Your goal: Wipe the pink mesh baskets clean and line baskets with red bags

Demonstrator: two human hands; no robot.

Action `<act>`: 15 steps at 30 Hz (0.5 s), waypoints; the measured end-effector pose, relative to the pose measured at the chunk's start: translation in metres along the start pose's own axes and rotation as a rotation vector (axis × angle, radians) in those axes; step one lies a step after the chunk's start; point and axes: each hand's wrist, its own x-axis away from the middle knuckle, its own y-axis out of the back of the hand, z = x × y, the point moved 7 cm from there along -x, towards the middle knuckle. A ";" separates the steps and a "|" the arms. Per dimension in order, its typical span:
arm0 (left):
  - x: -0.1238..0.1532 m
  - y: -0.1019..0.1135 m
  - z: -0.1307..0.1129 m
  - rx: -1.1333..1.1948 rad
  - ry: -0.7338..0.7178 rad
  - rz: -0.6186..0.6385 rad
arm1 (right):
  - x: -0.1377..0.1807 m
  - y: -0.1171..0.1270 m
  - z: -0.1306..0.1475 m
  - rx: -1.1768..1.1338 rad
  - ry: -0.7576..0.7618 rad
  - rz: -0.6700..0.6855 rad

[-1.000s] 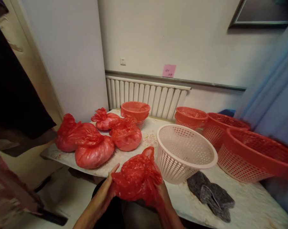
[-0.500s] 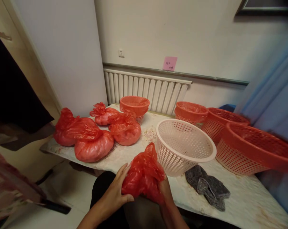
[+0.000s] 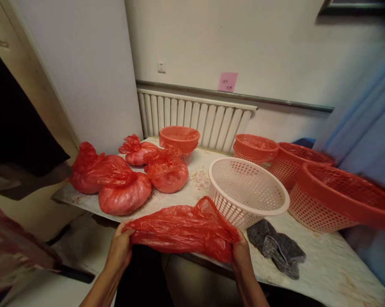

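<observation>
A thin red plastic bag [image 3: 182, 228] is stretched sideways between my two hands, over the front edge of the table. My left hand [image 3: 121, 247] grips its left end, thumb on top. At the other end, my right hand [image 3: 241, 255] is closed on the bag, its fingers partly covered by the plastic. The bag looks wrinkled and flat, with a raised fold near the white basket. Just behind it stands that white perforated plastic basket [image 3: 248, 187], with no liner. A dark grey cloth [image 3: 277, 247] lies crumpled right of my right hand.
Several filled, gathered red bags [image 3: 125, 196] sit on the table's left side. A basket lined in red [image 3: 179, 140] stands behind them; more red-lined baskets [image 3: 326, 204] line the right. A radiator [image 3: 192, 113] is at the wall. Someone in dark clothing [image 3: 16, 106] stands at left.
The red bag was bunched up between my hands and is now pulled out wide. My left hand has moved left and my right hand slightly right.
</observation>
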 end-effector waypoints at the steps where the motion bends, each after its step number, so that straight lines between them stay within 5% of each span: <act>1: -0.003 0.003 0.003 0.010 -0.005 -0.014 | 0.001 0.007 0.000 0.013 0.002 -0.020; 3: -0.007 0.003 0.011 0.031 0.003 -0.026 | 0.006 0.011 0.002 0.015 -0.029 0.008; 8: -0.015 -0.001 0.033 0.084 0.120 -0.015 | 0.025 -0.011 0.007 -0.108 -0.184 0.365; 15: -0.020 0.010 0.055 0.144 0.271 -0.022 | 0.020 -0.003 -0.047 -0.019 -0.393 0.273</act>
